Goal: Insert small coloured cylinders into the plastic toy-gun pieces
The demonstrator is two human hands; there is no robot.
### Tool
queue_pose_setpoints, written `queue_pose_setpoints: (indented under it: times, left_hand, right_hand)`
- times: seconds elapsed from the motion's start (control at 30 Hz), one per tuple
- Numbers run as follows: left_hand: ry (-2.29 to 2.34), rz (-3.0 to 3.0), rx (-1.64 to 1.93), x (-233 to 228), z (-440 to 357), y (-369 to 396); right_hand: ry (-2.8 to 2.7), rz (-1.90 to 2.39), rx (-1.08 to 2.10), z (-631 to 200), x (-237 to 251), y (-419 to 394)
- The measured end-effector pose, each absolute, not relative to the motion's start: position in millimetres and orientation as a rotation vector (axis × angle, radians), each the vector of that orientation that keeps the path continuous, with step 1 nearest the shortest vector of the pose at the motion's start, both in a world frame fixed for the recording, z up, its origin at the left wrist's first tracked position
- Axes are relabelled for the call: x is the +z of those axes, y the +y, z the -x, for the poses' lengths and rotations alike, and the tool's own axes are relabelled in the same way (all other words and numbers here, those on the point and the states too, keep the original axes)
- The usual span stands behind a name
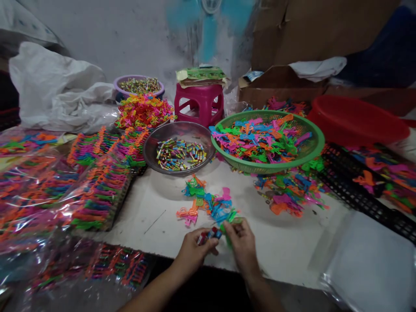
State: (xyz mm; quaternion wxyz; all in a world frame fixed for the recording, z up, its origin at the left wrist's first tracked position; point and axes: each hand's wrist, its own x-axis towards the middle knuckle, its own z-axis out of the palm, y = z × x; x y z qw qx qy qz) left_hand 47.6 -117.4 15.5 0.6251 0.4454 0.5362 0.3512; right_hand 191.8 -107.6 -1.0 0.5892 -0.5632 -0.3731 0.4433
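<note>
The left hand point(195, 247) pinches a small red-and-blue cartridge point(210, 234) in closed fingers, just this side of the loose toy pile point(208, 203); the right hand point(242, 242) closes its fingers on what looks like a green toy piece point(231, 223), though blur hides its shape. Joining them well probably means keeping both pieces close and aligned over the surface point(286, 242). The pile lies between the hands and the steel bowl point(178, 147); bare room opens right of the pile, the near edge just below the hands.
</note>
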Motion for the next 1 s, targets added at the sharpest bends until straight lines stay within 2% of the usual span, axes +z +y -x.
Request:
queue_pose_setpoints:
  times: [0.1, 0.23, 0.33, 0.4, 0.5, 0.6, 0.7, 0.87, 1.0]
  left_hand:
    - [1.334, -0.838, 0.85, 6.1, -42.0, -110.9]
    - [1.249, -0.781, 0.874, -9.2, -37.3, -111.7]
    - [1.182, -0.871, 0.861, -19.3, -40.7, -116.8]
    - [1.137, -0.933, 0.821, -23.0, -41.8, -119.2]
    - [1.121, -0.908, 0.797, -22.7, -37.0, -119.0]
    - [1.13, -0.823, 0.861, -18.2, -30.1, -115.8]
    - [1.129, -0.781, 0.894, -14.5, -31.2, -112.7]
    - [1.125, -0.847, 0.92, -15.5, -47.3, -111.5]
    - [1.146, -0.876, 0.951, -11.9, -50.6, -112.6]
  right_hand:
    - [-0.581, 1.404, 0.734, -250.0, -12.8, -79.6]
    - [-0.616, 1.464, 0.679, -282.2, -29.4, -50.3]
    - [-0.889, 1.429, 0.784, -253.8, -33.0, -35.6]
    - [-1.278, 1.43, 0.816, -232.7, -29.5, -25.7]
    - [-1.903, 1.536, 0.707, -226.0, -20.3, -14.5]
    - [-2.121, 1.599, 0.634, -242.7, -12.2, -16.7]
    - [-1.978, 1.632, 0.756, -251.5, -5.8, -36.1]
    - [-1.206, 1.432, 1.278, -216.6, -0.8, -81.3]
    - [-0.819, 1.324, 1.234, -184.4, -6.6, -96.4]
